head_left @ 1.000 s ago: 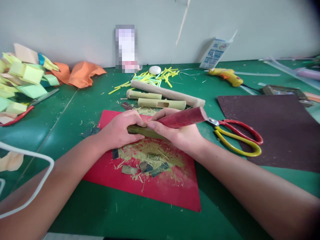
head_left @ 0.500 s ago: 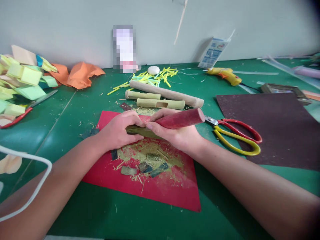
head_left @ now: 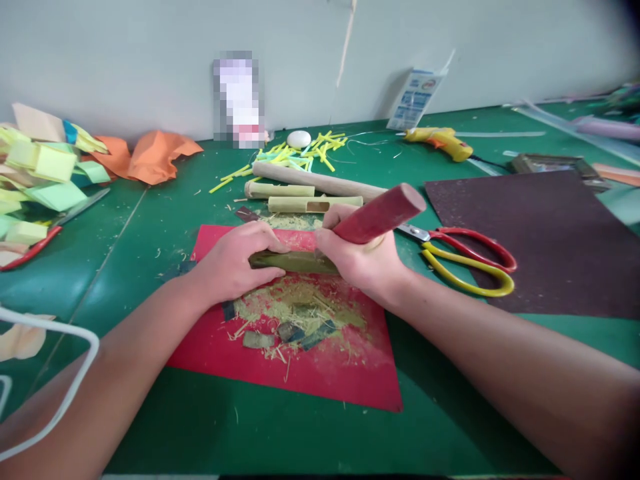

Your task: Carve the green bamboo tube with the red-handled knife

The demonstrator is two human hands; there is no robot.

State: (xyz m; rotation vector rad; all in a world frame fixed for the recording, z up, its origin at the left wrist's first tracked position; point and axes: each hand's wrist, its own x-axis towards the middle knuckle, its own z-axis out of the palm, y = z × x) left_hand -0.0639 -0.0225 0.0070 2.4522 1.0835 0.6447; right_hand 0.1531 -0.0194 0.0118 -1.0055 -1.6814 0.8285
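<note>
My left hand [head_left: 240, 261] is closed around the left end of a green bamboo piece [head_left: 295, 261], held low over a red sheet [head_left: 350, 383]. My right hand [head_left: 363, 260] grips a tool by its thick red wooden handle [head_left: 380, 215], which slants up to the right. The working end is hidden behind my fingers, against the right part of the bamboo. Below, pale shavings [head_left: 280, 300] and several dark scraps [head_left: 259, 340] lie on the sheet. Behind my hands rest two cut bamboo tubes, the nearer one [head_left: 290, 204] with a rectangular opening.
Scissors [head_left: 467, 260] with red and yellow handles lie right of my hand, partly over a dark brown sheet [head_left: 540, 247]. A pale wooden rod [head_left: 310, 179], yellow sticks [head_left: 330, 150] and a yellow glue gun [head_left: 440, 143] are farther back. Folded papers [head_left: 47, 163] pile up at left.
My right hand has moved right along the bamboo, and the red handle now tilts up more steeply. More of the bamboo shows between my hands. The left hand keeps its hold.
</note>
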